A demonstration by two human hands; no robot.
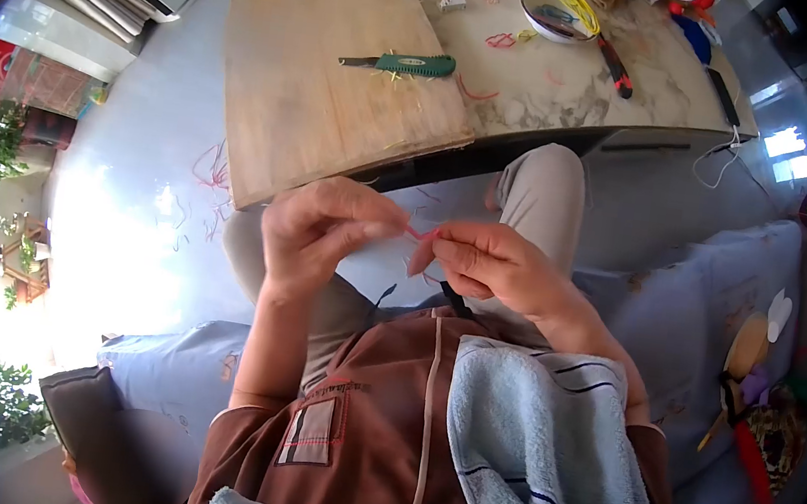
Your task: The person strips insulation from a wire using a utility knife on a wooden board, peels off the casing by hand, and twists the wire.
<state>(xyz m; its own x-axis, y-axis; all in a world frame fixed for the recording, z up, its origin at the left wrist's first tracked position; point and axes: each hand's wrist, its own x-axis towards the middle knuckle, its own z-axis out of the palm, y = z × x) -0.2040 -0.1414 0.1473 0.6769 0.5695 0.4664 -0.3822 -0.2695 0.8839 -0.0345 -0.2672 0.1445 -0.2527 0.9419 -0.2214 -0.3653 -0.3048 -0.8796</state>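
Above my lap, my left hand (320, 232) pinches one end of a thin red cord (418, 234) between thumb and fingertips. Close beside it, my right hand (493, 263) is closed on the same cord, which runs across the short gap between both hands. Whether the cord is knotted there is too small to tell. A wooden board (330, 112) lies on the table just beyond my hands. On it rests a green utility knife (411, 64) with its blade out, over some yellow-green thread scraps.
On the marble-patterned table (514, 89), a white bowl (557, 31) holds yellow and dark items. Beside it lies a red-and-black handled tool (614, 68). Red thread scraps (214, 168) litter the floor. A light blue towel (540, 450) hangs over my chest.
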